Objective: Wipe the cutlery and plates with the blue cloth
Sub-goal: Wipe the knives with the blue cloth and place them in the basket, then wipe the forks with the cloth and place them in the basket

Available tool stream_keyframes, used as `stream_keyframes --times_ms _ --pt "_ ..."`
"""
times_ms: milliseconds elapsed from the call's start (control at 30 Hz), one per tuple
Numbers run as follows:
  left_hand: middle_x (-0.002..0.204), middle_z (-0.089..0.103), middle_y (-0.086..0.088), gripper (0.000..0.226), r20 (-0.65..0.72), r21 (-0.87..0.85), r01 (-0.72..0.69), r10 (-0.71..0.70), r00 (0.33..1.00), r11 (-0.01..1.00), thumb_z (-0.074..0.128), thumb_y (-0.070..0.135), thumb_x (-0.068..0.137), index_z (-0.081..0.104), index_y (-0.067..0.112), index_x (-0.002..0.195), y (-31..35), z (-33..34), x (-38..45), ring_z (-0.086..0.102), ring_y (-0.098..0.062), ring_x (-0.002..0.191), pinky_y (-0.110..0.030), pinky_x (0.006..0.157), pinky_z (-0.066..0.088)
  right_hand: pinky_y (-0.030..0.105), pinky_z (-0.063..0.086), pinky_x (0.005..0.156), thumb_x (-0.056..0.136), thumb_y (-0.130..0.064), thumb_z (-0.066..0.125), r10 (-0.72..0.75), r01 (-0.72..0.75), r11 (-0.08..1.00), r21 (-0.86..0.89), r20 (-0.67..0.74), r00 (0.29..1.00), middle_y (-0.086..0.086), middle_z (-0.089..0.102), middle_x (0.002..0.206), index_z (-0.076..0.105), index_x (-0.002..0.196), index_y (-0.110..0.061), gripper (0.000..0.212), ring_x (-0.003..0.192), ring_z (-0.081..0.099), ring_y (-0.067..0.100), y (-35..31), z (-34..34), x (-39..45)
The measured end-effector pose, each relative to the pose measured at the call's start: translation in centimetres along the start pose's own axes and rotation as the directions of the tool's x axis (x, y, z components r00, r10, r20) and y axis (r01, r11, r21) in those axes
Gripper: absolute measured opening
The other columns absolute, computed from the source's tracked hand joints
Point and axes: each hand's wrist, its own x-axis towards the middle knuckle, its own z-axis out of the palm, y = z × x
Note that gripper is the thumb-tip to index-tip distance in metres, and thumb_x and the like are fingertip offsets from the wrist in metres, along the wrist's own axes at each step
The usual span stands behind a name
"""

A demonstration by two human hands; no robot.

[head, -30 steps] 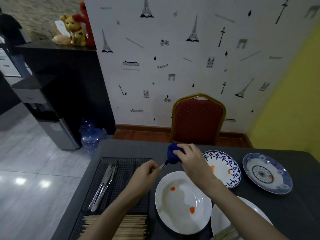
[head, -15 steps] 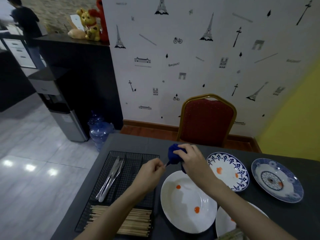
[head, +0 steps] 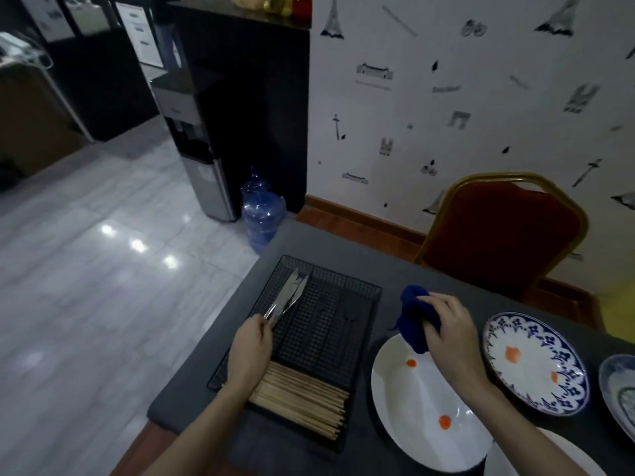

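Blue cloth: bunched in the right hand, held just above the far rim of the white plate. The right fingers are clenched around the cloth.

Head view, cutlery: several metal knives lie in the left compartment of the black wire tray on the dark table. The left hand is at the near ends of the knives, fingertips pinched on the handles. A bundle of wooden chopsticks fills the near section of the tray, partly under the left wrist.

Head view, plates: the white plate carries two orange spots. To its right sits a blue-patterned plate, also with orange spots. Another patterned plate is cut off by the right edge. A red chair stands at the far side of the table.
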Motion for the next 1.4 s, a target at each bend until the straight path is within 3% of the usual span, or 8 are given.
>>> stream_keyframes --times_ms 133,267,400,533,667,900,1133,1400 --pt "0.076 0.059 -0.011 0.025 -0.008 0.024 0.019 -0.019 1.0 1.0 0.044 0.01 0.097 0.056 0.002 0.076 -1.9 1.6 2.4 0.051 -0.017 0.066 -0.032 0.056 0.039 0.031 0.041 0.088 0.078 0.007 0.062 -0.026 0.027 1.0 -0.004 0.09 0.996 0.0 0.055 0.118 0.06 0.117 -0.016 0.046 0.105 0.049 0.017 -0.1 2.3 -0.1" --pt "0.094 0.056 -0.015 0.018 0.002 0.115 0.044 -0.045 0.999 0.992 0.048 0.01 0.097 0.062 0.002 0.089 -2.8 3.3 4.4 0.049 -0.024 0.086 -0.032 0.07 0.04 0.026 0.036 0.085 0.078 0.007 0.062 -0.037 0.04 0.999 -0.02 0.128 0.991 -0.001 0.055 0.118 0.06 0.118 -0.016 0.046 0.103 0.047 0.013 0.3 2.8 0.1" --pt "0.096 0.065 -0.005 0.014 0.136 0.178 0.103 -0.128 0.982 0.979 0.042 0.018 0.098 0.055 0.012 0.098 -2.7 3.8 5.2 0.061 -0.026 0.086 -0.041 0.079 0.051 0.027 0.036 0.086 0.078 0.008 0.062 -0.042 0.044 0.999 -0.012 0.139 0.989 -0.002 0.055 0.116 0.061 0.116 -0.017 0.046 0.102 0.047 0.013 0.7 2.7 0.5" --pt "0.095 0.068 -0.008 0.014 0.154 0.021 0.172 -0.173 0.973 0.985 0.043 0.012 0.096 0.054 0.01 0.105 -2.0 3.8 5.9 0.065 -0.025 0.077 -0.038 0.066 0.052 0.026 0.036 0.085 0.078 0.007 0.062 -0.039 0.042 0.999 -0.019 0.141 0.989 -0.003 0.055 0.116 0.061 0.116 -0.018 0.045 0.101 0.048 0.013 1.2 2.5 0.9" --pt "0.108 0.063 -0.011 0.018 0.129 0.073 0.12 -0.128 0.983 0.99 0.048 0.008 0.094 0.058 0.005 0.109 -1.6 4.2 6.4 0.057 -0.021 0.092 -0.03 0.075 0.043 0.029 0.038 0.083 0.075 0.009 0.063 -0.062 0.065 0.998 -0.019 0.127 0.99 -0.002 0.057 0.113 0.062 0.113 -0.017 0.046 0.098 0.05 0.016 1.4 2.1 0.9" --pt "0.112 0.055 -0.016 0.016 0.054 0.197 -0.101 0.092 0.994 0.975 0.055 0.006 0.089 0.062 0.003 0.103 0.6 4.6 5.2 0.051 -0.029 0.101 -0.04 0.087 0.046 0.027 0.038 0.086 0.077 0.007 0.063 -0.027 0.03 0.999 -0.029 0.105 0.994 -0.004 0.055 0.116 0.061 0.116 -0.018 0.046 0.101 0.048 0.014 2.1 0.3 -0.4" --pt "0.095 0.053 -0.002 0.012 0.209 -0.051 -0.385 0.386 0.898 0.922 0.059 -0.002 0.087 0.065 0.008 0.09 6.6 7.3 1.4 0.052 -0.012 0.084 -0.006 0.073 0.036 0.025 0.041 0.091 0.082 0.0 0.061 0.066 -0.065 0.997 -0.031 0.041 0.997 -0.007 0.052 0.12 0.057 0.119 -0.021 0.042 0.106 0.046 0.007 3.5 -2.2 -3.2" --pt "0.088 0.063 0.007 0.013 0.562 -0.108 -0.447 0.425 0.709 0.888 0.054 0.01 0.092 0.064 0.018 0.088 10.8 11.7 -4.8 0.06 -0.007 0.081 -0.013 0.069 0.045 0.028 0.042 0.096 0.083 0.0 0.062 0.18 -0.177 0.984 0.037 -0.133 0.975 -0.01 0.051 0.124 0.058 0.121 -0.021 0.044 0.112 0.047 0.009 5.5 -6.4 -8.5"
